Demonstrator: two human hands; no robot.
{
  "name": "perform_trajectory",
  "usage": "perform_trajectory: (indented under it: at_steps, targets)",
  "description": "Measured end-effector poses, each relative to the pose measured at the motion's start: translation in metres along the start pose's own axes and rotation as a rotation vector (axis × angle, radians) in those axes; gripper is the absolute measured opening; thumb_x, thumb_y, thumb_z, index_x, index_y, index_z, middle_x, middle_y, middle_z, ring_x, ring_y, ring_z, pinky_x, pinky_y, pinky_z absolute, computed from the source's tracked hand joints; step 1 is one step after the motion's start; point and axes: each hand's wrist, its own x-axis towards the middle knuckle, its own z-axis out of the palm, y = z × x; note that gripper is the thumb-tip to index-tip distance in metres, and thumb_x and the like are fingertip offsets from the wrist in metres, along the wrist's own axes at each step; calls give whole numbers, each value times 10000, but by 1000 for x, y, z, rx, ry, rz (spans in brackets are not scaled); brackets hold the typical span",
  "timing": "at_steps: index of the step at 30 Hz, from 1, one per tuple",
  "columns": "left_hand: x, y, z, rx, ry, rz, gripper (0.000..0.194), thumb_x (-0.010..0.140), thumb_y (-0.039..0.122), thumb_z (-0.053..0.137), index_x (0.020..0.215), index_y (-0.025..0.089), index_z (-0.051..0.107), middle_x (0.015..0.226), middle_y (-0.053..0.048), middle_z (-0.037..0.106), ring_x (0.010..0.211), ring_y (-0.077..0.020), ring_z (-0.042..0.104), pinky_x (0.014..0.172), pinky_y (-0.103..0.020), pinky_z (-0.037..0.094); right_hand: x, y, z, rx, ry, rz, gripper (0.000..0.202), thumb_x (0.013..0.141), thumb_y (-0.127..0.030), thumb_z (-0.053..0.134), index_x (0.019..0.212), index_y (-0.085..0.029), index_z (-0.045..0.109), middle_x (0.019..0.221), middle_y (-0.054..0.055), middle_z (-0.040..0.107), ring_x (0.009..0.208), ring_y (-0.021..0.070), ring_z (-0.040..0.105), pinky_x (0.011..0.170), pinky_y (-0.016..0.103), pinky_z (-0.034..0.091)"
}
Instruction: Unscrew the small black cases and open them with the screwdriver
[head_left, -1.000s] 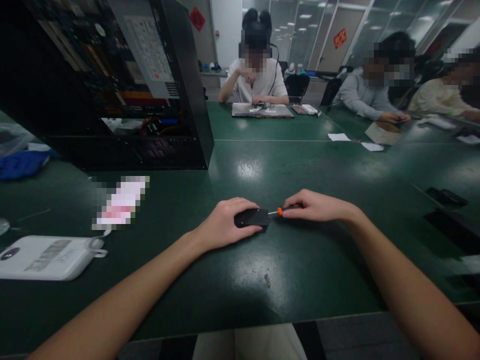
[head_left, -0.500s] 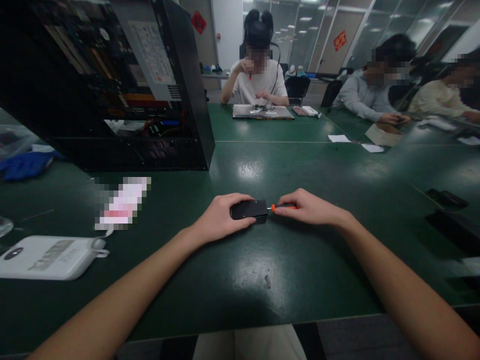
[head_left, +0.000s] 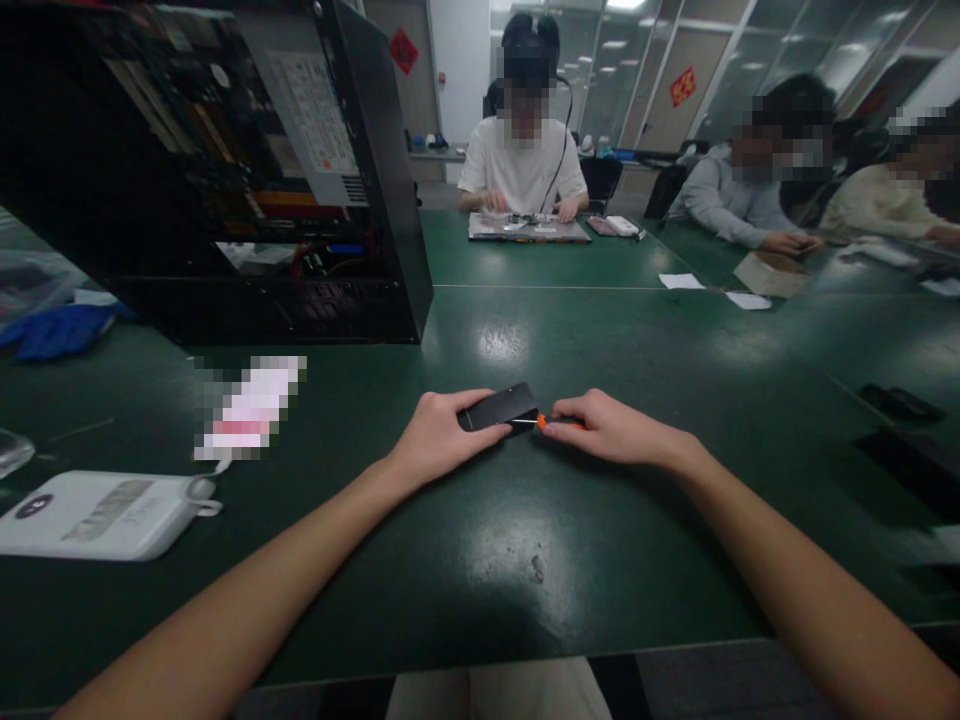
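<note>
My left hand [head_left: 442, 435] is closed around one end of a small black rectangular box [head_left: 499, 406], with the thumb along its near side and the fingers over its far side. The box is turned, its right end pointing away from me. My right hand [head_left: 607, 425] grips a screwdriver [head_left: 541, 422] with an orange and black handle. Its thin metal shaft points left and lies at the near side of the box, close to my left thumb. Whether the tip touches the box I cannot tell.
An open black computer case [head_left: 390, 200] stands at the back left. A white power bank [head_left: 112, 515], a blurred-out phone [head_left: 251, 410] and blue gloves [head_left: 64, 330] lie at left. Across the green table [head_left: 495, 560], a person works over a flat panel [head_left: 529, 232]; others sit at right.
The box has swung so its right end points farther away. The screwdriver has shifted left, from the box's end to its near side. The person opposite has lowered a raised hand.
</note>
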Motion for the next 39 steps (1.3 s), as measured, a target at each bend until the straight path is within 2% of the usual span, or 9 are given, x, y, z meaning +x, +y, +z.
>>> perform_trajectory:
  at_steps: [3,9,15,22,30,39]
  targets:
    - [2,-2,-4,6,-12,6,447,867,454,777,1244,215,763,1126,-48,813,948,-251,774,847,-343,594,0,-4,2,-70,41,-33,424,1040,-524,514,899,-158,676,699,-2,599,593,107,514,598,267,318]
    - [7,-7,-17,19,-151,58,520,838,453,803,1289,201,745,1190,-67,799,1021,-271,767,928,-375,588,0,4,2,-80,73,-72,437,1028,-539,537,842,-165,667,628,-30,528,547,94,458,573,267,273]
    - [4,-2,-12,-7,-122,61,486,840,421,802,1267,195,755,1134,-62,810,925,-250,774,820,-339,597,2,14,4,-121,85,-113,440,1021,-541,562,855,-157,697,663,-14,568,577,98,475,601,265,284]
    - [1,-2,-8,-6,-79,83,476,843,412,812,1266,203,751,1120,-54,811,906,-237,772,832,-331,593,-2,22,-7,-193,117,-147,496,1016,-600,545,866,-157,710,734,27,644,637,122,535,637,269,308]
    - [1,-1,-8,-23,-84,69,493,844,425,811,1277,198,746,1169,-68,802,963,-252,775,889,-363,597,-8,24,-19,-223,129,-142,509,983,-631,583,804,-163,673,678,4,575,621,120,489,620,277,288]
    - [0,-2,-6,-17,-63,111,502,844,410,819,1291,198,735,1160,-65,805,949,-243,777,860,-346,601,-12,21,-24,-228,136,-130,524,964,-641,602,736,-172,654,625,-10,532,572,108,445,595,284,270]
